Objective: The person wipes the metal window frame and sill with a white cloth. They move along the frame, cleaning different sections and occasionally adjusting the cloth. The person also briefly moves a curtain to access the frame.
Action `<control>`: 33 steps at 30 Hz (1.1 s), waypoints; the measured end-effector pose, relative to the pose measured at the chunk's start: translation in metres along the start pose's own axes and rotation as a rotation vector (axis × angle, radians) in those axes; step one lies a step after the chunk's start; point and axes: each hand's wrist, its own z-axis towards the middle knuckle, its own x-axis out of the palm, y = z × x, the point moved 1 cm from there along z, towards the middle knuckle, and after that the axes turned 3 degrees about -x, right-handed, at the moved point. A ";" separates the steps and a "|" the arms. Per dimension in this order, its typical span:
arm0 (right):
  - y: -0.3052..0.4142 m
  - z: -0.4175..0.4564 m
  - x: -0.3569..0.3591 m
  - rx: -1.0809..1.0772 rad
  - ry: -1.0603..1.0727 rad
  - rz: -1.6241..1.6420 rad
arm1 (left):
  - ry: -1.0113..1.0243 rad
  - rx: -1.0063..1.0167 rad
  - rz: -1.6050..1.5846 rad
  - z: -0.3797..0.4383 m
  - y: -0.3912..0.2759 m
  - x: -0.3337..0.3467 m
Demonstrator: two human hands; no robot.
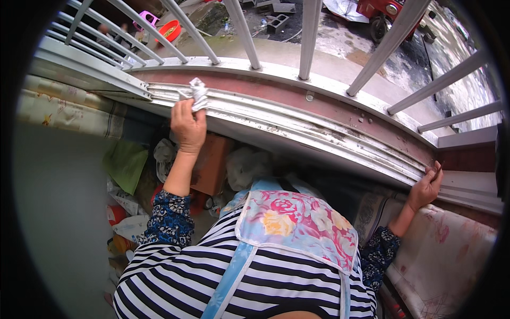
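My left hand [188,125] pinches a crumpled piece of white paper or tissue [198,95] at the left part of a white sliding-window track [255,108]. Dark grime marks the grooves of this track, more heavily toward the right. At its far right end, my right hand [427,185] is against the window frame with fingers bent; whether anything is between them cannot be seen. A reddish-brown sill strip [275,85] runs just outside the track, with small bits of debris on it.
White metal bars [310,40] rise beyond the sill. Outside are a red basin [169,31], a red vehicle [382,16] and a partly visible person. Below the window lie a brown box [211,163] and plastic bags [247,167]; a patterned cover [446,255] is at right.
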 end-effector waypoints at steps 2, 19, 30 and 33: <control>-0.003 -0.002 0.004 -0.013 -0.029 0.010 | 0.021 0.013 -0.039 -0.003 -0.031 -0.001; -0.020 0.013 0.001 -0.101 0.094 -0.226 | 0.319 0.105 -0.911 -0.001 -0.211 -0.018; -0.020 0.015 0.001 -0.098 0.072 -0.350 | -0.079 -0.068 0.080 0.052 0.124 -0.077; -0.026 0.018 0.001 -0.084 0.092 -0.382 | 0.093 0.019 0.220 0.040 0.143 -0.051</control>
